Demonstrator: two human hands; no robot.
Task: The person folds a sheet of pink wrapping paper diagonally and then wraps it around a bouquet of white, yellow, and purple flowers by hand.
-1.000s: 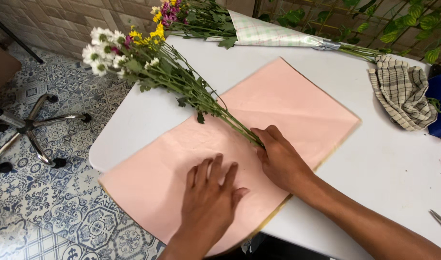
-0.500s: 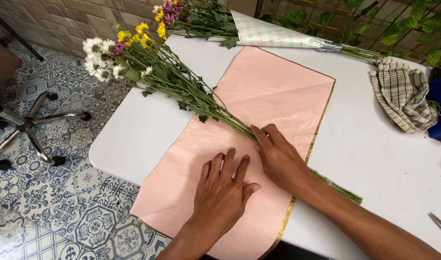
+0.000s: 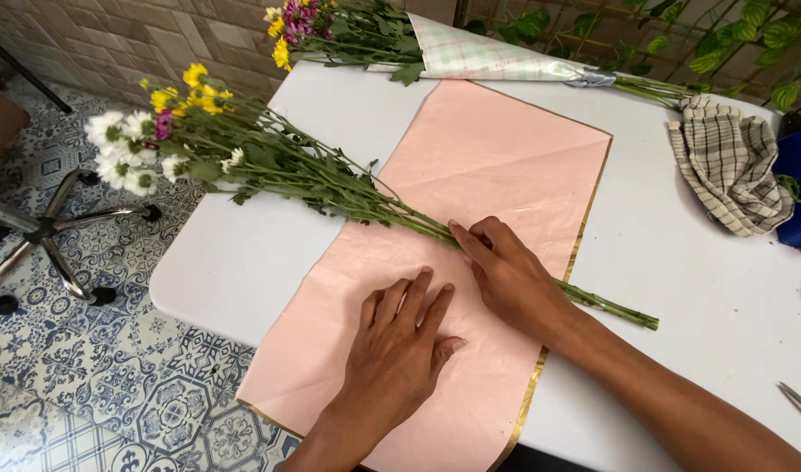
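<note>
From the head view, the left hand (image 3: 398,350) lies flat with fingers spread on the pink wrapping paper (image 3: 496,175) at six o'clock on the white worktop (image 3: 706,288), while the right hand (image 3: 509,273), fingers curled, presses the loose flowers' stems (image 3: 330,185), blooms pointing to ten o'clock.

Under your hands lies a pale pink wrapping sheet (image 3: 496,175) edged in gold, on a white table (image 3: 269,253). Across the sheet run green stems with white, yellow and magenta flowers (image 3: 156,131). Beyond the sheet, a second bunch (image 3: 470,52) wears green-and-pink checked paper. Right of the sheet, a beige plaid cloth (image 3: 732,166).
</note>
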